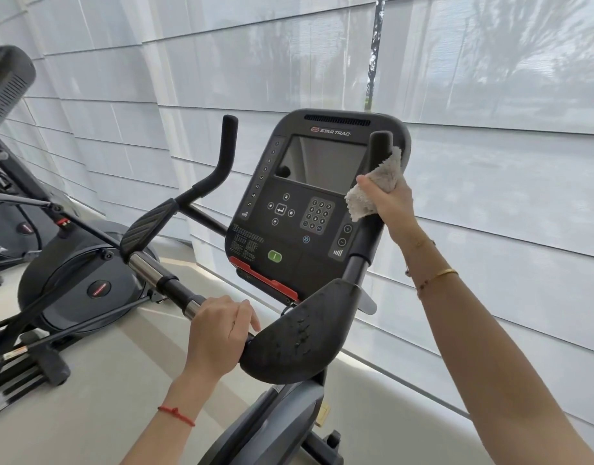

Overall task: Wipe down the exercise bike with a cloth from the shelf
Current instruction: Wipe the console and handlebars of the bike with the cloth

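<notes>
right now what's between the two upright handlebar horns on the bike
In the head view, the console sits between the left horn and the right horn, which the right hand wipes with the cloth.

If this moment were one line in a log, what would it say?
step: wiping right handlebar upright | right hand: gripping cloth around bar | left hand: holding left handlebar | console: untouched

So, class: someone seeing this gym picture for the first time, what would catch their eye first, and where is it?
The dark console in the centre draws the eye first. Just right of it, the right hand presses a pale fluffy cloth around the upright right handlebar. Lower down, the left hand grips the crossbar beside a scuffed black arm pad.
</notes>
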The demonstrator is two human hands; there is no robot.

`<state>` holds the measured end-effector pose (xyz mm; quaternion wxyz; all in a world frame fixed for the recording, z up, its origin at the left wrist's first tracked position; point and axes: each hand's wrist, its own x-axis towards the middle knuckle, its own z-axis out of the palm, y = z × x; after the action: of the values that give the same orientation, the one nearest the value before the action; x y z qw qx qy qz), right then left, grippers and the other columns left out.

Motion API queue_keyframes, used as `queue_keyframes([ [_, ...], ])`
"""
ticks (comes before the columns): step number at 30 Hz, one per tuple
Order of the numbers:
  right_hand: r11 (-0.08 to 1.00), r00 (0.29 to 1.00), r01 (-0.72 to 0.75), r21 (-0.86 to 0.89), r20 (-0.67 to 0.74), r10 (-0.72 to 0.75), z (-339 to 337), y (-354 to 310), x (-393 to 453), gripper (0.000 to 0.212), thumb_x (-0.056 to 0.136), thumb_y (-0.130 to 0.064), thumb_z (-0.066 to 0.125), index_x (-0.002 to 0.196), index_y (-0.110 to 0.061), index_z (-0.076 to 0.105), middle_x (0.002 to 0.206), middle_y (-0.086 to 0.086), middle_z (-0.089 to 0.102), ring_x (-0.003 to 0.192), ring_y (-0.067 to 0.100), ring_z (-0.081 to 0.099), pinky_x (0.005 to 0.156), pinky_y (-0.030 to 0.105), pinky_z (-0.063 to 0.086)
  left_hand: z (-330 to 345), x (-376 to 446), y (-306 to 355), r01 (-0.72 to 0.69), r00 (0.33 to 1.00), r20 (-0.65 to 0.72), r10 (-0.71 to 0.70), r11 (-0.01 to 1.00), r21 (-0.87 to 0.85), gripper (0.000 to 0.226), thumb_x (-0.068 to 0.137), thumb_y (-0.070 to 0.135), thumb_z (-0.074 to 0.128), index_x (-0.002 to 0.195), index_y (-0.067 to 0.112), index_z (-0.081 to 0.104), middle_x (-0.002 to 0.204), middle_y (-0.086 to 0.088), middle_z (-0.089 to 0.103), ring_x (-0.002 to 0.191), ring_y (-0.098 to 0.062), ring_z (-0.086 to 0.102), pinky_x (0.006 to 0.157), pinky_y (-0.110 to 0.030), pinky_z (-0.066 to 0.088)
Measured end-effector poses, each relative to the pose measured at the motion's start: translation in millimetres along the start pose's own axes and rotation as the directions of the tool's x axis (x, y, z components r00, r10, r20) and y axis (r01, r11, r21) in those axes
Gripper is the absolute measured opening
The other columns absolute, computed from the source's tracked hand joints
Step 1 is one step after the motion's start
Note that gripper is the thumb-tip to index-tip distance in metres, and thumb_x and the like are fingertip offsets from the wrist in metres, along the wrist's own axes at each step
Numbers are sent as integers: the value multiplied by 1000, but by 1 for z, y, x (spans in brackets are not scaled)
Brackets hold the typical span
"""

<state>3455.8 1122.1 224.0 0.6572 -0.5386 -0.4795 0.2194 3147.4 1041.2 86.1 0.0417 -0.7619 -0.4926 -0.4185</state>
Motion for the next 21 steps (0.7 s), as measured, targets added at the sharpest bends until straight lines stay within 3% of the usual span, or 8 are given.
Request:
queue_keyframes([
  [4,995,991,-94,45,105,89,-6,28,-23,28,81,-20,75,106,-8,68,96,3,72,87,15,69,85,34,57,0,1,0,16,1000,11,-16,1000,5,55,94,37,25,60,21,66,56,9,50,54,-5,44,58,-12,28],
  [7,984,979,-179,1,96,178,-2,37,-40,52,70,-29,77,112,-2,63,99,7,69,84,17,68,65,23,54,1,1,-1,23,999,30,-23,1000,2,57,93,40,23,61,21,66,57,11,48,54,-7,47,57,-13,29],
  [9,967,971,-232,-101,31,237,3,38,-51,68,71,-30,78,123,1,48,108,5,57,93,18,63,57,16,49,2,0,-2,39,998,39,-39,999,-6,58,93,42,22,61,22,66,57,10,49,55,-9,49,56,-14,31],
  [12,935,969,-248,-254,-45,244,9,40,-63,66,82,-21,74,129,1,32,120,9,38,101,20,45,73,21,42,2,0,-2,48,998,49,-47,999,-9,59,93,44,21,62,21,66,58,9,52,57,-10,51,57,-15,32],
  [14,935,981,-192,-299,-59,183,8,32,-59,63,84,-18,72,129,2,31,114,6,35,94,16,41,69,16,36,2,0,-2,44,997,58,-44,999,-5,60,92,44,20,63,20,66,58,7,54,58,-11,51,57,-15,31],
  [16,938,996,-78,-337,-60,61,7,17,-45,59,84,-15,71,126,4,34,110,4,40,90,17,50,73,17,37,1,1,-1,50,996,73,-49,999,-7,62,92,44,18,63,20,67,58,7,54,59,-11,51,57,-16,30],
  [19,913,988,114,-392,-49,-145,7,-5,-17,59,81,-24,71,121,0,35,120,16,44,104,31,57,87,29,46,0,1,-1,65,995,76,-63,998,-17,61,92,44,19,63,21,68,59,8,53,60,-12,52,57,-16,30],
  [21,875,967,220,-431,-21,-253,9,-14,-3,60,77,-32,67,119,-3,35,120,16,46,100,36,58,85,41,51,-1,2,1,75,994,80,-73,997,-21,60,91,42,20,63,22,68,58,8,51,60,-10,51,57,-16,29],
])
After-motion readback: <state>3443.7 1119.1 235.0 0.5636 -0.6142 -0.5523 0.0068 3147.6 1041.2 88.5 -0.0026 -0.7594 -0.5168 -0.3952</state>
